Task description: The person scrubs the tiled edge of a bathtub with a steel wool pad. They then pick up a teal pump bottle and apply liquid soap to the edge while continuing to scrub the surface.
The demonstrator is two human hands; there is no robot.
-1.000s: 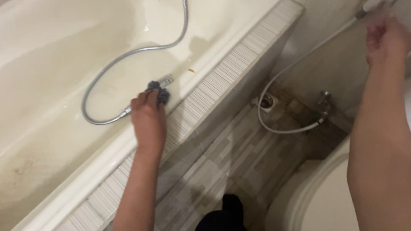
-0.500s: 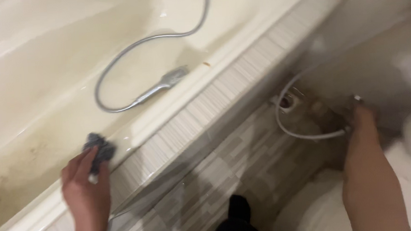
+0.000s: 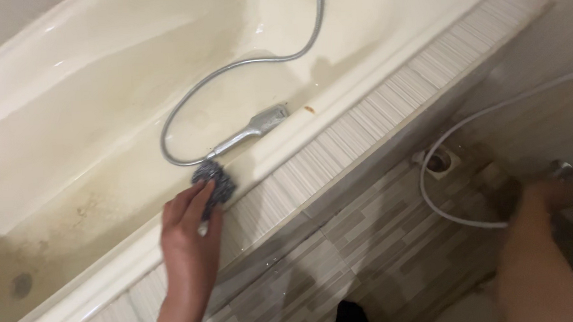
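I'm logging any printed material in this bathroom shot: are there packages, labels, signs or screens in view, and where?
None in view: no package, label, sign or screen.
Left hand: presses a grey scrubbing pad against the cream bathtub near its rim.
Right hand: blurred, low by the white hose over the tiled floor.

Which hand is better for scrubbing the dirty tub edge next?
The left hand, most likely. It already holds the grey scrub pad against the tub's inner edge, beside the shower head. The right hand is blurred, far away near the white hose.
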